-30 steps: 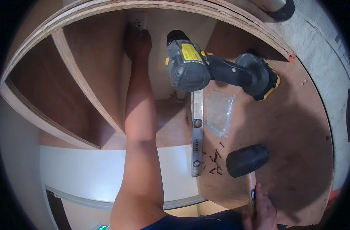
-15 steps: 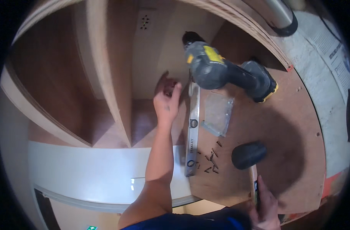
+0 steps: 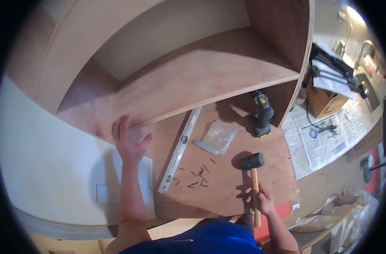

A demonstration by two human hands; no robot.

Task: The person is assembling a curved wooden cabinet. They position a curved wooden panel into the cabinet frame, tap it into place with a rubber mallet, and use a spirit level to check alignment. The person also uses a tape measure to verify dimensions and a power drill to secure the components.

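Observation:
My right hand is closed round the wooden handle of a rubber mallet with a black head, held above the plywood panel. My left hand is open, fingers spread and empty, by the left end of the plywood shelf's front edge. I cannot tell whether its fingertips touch the wood. Between my hands lie a spirit level, a clear plastic bag, a slim grey tool like a utility knife and several loose screws.
A cordless drill stands under the shelf, by the upright side panel. Newspaper, a cardboard box and a black folded stand are to the right. A white panel extends on the left.
The view has tilted and pulled back, now showing the shelf and the right-hand area. My left hand has come out from among the upright boards, opening. My right hand still holds the mallet.

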